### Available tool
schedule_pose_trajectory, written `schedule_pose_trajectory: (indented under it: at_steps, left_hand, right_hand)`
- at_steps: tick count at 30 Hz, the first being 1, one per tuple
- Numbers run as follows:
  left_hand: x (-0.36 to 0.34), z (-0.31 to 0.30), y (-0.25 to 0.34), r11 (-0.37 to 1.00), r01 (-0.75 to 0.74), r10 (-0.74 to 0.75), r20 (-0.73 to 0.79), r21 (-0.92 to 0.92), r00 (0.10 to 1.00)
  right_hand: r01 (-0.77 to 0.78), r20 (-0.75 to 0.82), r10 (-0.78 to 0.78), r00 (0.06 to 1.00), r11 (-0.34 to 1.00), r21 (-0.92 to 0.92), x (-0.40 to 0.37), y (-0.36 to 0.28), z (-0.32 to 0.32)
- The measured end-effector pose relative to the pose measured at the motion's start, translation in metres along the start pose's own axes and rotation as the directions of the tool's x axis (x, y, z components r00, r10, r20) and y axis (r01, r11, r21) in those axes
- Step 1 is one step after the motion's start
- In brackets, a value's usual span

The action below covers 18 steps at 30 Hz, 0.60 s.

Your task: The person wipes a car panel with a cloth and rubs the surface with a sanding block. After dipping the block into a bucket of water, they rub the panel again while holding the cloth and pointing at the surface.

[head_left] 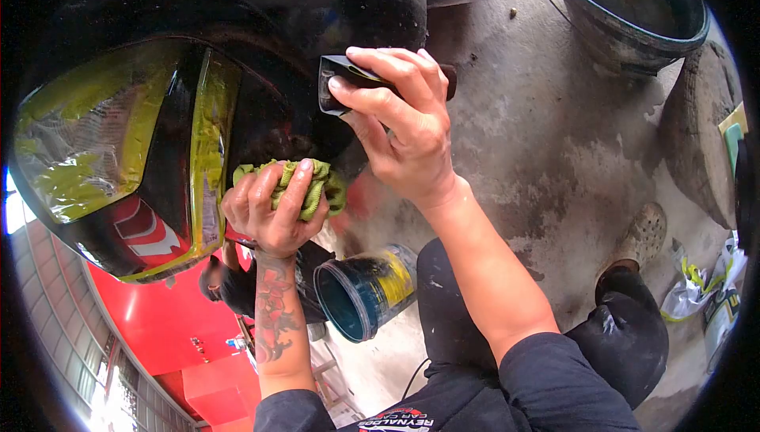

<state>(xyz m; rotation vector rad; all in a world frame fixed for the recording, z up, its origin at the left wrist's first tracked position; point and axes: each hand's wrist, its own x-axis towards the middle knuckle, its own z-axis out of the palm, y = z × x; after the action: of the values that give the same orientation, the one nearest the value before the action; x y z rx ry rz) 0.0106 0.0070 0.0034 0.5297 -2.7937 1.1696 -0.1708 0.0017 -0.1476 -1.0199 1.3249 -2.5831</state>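
My left hand (273, 209), at the end of a tattooed forearm, is closed around a crumpled green cloth (313, 190). The cloth is against or very close to the dark car body panel (261, 115); contact is hard to make out. Higher and to the right, my right hand (404, 119) pinches folded black sandpaper (356, 76) between thumb and fingers. Its dark far end shows beyond my fingers. On the car, yellow-green masking tape (210, 139) runs beside a light unit (95, 123), itself covered with film and tape.
A blue bucket (340, 301) with a yellow label stands below my hands. At upper right is a large dark tub (625, 12) beside a round stool-like object (701, 135). Plastic bags (704, 289) lie right of my shoe (645, 238). Another person (237, 285) is in the background.
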Motion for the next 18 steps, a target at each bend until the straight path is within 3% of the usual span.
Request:
schedule_pose_trajectory:
  at_steps: [5, 18]
  left_hand:
    - [0.001, -0.001, 0.002, 1.0, 0.002, -0.002, 0.005, 0.024, 1.0]
    - [0.0, 0.002, 0.0, 1.0, 0.004, -0.004, -0.007, 0.011, 1.0]
  right_hand:
    - [0.059, -0.053, -0.058, 0.997, 0.998, 0.006, 0.026, 0.011, 0.008]
    - [-0.019, -0.097, 0.018, 0.995, 1.0, -0.011, 0.025, 0.006, 0.01]
